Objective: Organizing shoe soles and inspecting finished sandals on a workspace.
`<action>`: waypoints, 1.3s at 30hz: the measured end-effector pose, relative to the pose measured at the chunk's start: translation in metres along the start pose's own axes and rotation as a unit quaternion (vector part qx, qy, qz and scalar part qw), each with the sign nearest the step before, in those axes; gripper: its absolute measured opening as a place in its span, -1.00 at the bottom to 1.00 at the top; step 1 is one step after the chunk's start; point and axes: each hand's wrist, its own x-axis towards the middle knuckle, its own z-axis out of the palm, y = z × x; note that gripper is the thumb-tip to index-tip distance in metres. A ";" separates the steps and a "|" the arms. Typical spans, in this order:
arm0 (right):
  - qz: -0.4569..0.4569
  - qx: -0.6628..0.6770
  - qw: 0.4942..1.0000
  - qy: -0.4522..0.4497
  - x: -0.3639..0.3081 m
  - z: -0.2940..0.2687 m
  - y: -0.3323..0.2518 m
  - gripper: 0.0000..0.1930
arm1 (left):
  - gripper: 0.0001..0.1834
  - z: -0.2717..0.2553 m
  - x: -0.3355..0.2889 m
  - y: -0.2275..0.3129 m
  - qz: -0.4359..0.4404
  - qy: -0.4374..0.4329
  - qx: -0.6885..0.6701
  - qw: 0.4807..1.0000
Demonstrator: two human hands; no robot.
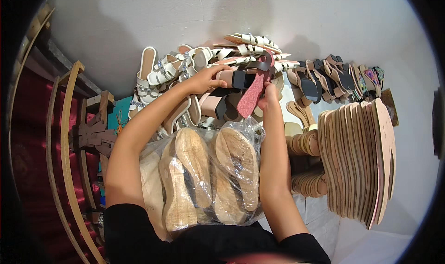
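Observation:
My left hand is closed around the beige block heel of a sandal, which has a black base. Its front part is hidden behind what my right hand holds. My right hand grips a pink, rough-textured sandal sole with dark brown straps at its upper end. The pink sole is tilted, its rounded end pointing down, and it overlaps the heeled sandal. Just below my hands lies another beige block-heeled sandal. White sandals with jewelled straps are piled behind and to the left.
Pale wooden shoe lasts or soles lie in a clear plastic bag between my forearms. A tall stack of sole-shaped boards stands at right. Dark-soled sandals line the back wall. A wooden rack with brown strap pieces is at left.

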 end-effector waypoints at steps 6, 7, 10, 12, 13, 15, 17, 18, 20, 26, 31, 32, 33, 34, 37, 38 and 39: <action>-0.031 -0.082 0.993 0.081 -0.003 -0.003 -0.015 -0.70 | -0.46 -0.022 -0.015 0.013 -0.043 0.046 -0.134 0.989; -0.003 -0.075 0.993 0.088 -0.012 0.004 -0.016 -0.71 | -0.42 -0.028 -0.020 0.010 -0.040 0.061 -0.122 0.990; 0.009 -0.024 1.000 0.013 0.004 0.001 -0.010 -0.74 | -0.39 -0.041 -0.020 -0.001 -0.094 0.066 -0.081 0.990; 0.009 0.046 0.997 -0.062 0.006 0.001 -0.007 -0.76 | -0.35 -0.045 -0.020 -0.005 -0.086 0.046 -0.086 0.992; 0.007 0.045 0.997 -0.064 0.008 0.001 -0.007 -0.76 | -0.35 -0.048 -0.020 -0.006 -0.084 0.047 -0.085 0.992; 0.020 0.172 0.978 -0.115 0.007 0.008 -0.006 -0.76 | -0.32 -0.055 -0.022 -0.015 -0.081 0.051 -0.149 0.984; 0.027 0.161 0.979 -0.121 0.003 0.020 -0.011 -0.77 | -0.27 -0.067 -0.019 -0.032 -0.068 0.079 -0.146 0.984; 0.016 0.159 0.978 -0.137 0.010 0.025 -0.018 -0.77 | -0.24 -0.072 -0.015 -0.032 -0.049 0.081 -0.155 0.983; 0.006 0.114 0.980 -0.163 -0.003 0.043 -0.020 -0.76 | -0.17 -0.078 -0.022 -0.038 -0.088 0.143 -0.146 0.975; 0.030 0.015 0.974 -0.223 -0.005 0.071 -0.025 -0.74 | -0.13 -0.097 -0.034 -0.037 -0.164 0.134 -0.264 0.941; 0.034 -0.013 0.969 -0.245 0.012 0.070 -0.032 -0.74 | -0.19 -0.084 -0.036 -0.013 -0.199 0.148 -0.358 0.900; 0.032 -0.025 0.969 -0.243 0.010 0.077 -0.032 -0.73 | -0.21 -0.089 -0.034 -0.016 -0.228 0.125 -0.351 0.900; 0.030 -0.037 0.970 -0.240 0.007 0.082 -0.030 -0.73 | -0.21 -0.092 -0.038 -0.020 -0.229 0.130 -0.350 0.899; 0.033 -0.037 0.969 -0.243 0.004 0.083 -0.031 -0.73 | -0.23 -0.094 -0.041 -0.024 -0.254 0.140 -0.310 0.906; 0.056 -0.091 0.967 -0.231 -0.024 0.095 -0.036 -0.74 | -0.28 -0.097 -0.051 -0.029 -0.286 0.163 -0.272 0.905; 0.062 -0.134 0.963 -0.226 -0.018 0.093 -0.040 -0.74 | -0.31 -0.096 -0.051 -0.031 -0.289 0.171 -0.275 0.901; 0.068 -0.177 0.957 -0.221 -0.014 0.090 -0.044 -0.74 | -0.31 -0.096 -0.051 -0.033 -0.287 0.170 -0.274 0.902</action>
